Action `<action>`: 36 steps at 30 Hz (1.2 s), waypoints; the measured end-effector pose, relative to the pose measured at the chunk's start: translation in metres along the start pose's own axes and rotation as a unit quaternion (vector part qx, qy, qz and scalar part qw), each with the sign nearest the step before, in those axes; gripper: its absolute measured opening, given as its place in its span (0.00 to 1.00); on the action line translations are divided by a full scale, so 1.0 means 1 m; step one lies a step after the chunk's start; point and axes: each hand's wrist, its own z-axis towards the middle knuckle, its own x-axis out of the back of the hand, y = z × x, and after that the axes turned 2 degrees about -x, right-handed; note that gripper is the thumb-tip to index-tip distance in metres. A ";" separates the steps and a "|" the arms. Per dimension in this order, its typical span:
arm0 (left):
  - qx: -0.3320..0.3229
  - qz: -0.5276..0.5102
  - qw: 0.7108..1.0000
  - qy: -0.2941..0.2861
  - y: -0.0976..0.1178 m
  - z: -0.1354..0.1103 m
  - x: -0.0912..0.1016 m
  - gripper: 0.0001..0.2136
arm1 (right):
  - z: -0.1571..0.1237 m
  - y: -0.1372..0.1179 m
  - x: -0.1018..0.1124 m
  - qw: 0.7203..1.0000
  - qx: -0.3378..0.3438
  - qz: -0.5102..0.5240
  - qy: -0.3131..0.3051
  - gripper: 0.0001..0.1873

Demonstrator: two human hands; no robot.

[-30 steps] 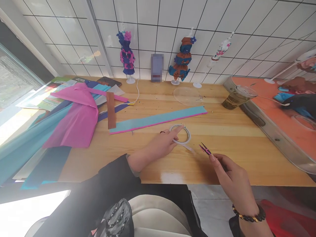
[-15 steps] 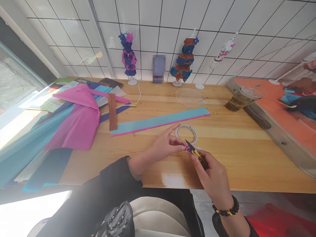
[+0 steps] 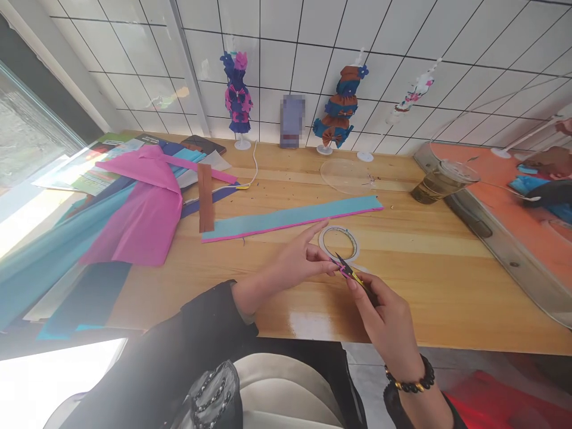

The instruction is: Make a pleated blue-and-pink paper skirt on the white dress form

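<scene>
The tabletop's near edge runs just below the hands; wood stretches right to an orange panel. The right hand grips snips near the tape roll; the left hand's fingertips meet the blades, their grip unclear. Beyond lies a blue strip; fabric heaps left, a cup stands far right, tiled wall behind.

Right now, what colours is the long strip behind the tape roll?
The long strip is light blue with a pink near edge; the head view shows it.
</scene>
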 end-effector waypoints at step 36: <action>0.014 0.035 0.992 0.119 -0.001 0.003 0.002 0.39 | 0.008 -0.012 -0.024 0.980 0.141 -0.077 0.119 0.08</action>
